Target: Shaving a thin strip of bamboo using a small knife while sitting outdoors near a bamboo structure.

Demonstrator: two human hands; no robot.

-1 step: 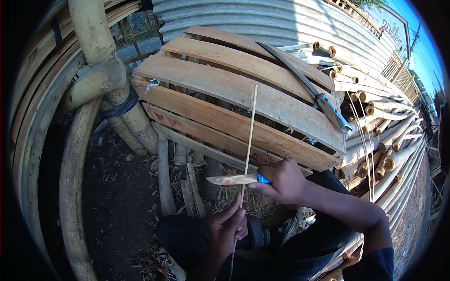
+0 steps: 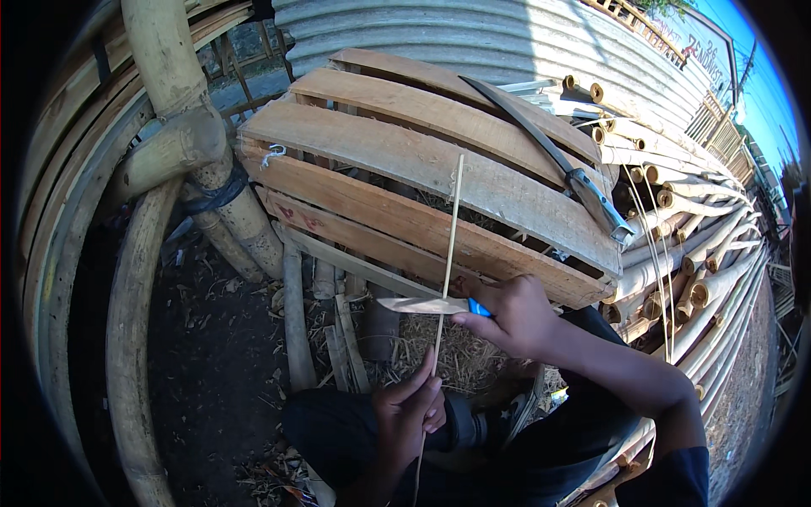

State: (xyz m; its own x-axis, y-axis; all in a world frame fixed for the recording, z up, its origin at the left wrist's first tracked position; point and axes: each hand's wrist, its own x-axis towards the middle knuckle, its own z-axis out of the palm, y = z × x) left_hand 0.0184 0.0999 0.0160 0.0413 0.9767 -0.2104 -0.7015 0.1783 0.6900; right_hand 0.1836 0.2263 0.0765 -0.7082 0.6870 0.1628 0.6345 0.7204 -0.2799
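Observation:
A thin bamboo strip stands nearly upright, its top in front of the slatted wooden crate. My left hand pinches the strip low down, and the tail of it hangs below the fingers. My right hand is closed around the blue handle of a knife. The blade points left and crosses the strip a little above my left fingertips. Small curled shavings cling to the strip near its top.
Ahead is a wooden crate with a long-bladed tool lying across its top. Bamboo poles are stacked at the right. Thick bamboo posts stand at the left. Corrugated metal sheeting rises behind.
My right hand and the knife have moved slightly up along the strip, away from my left hand. My left hand and the strip have hardly moved.

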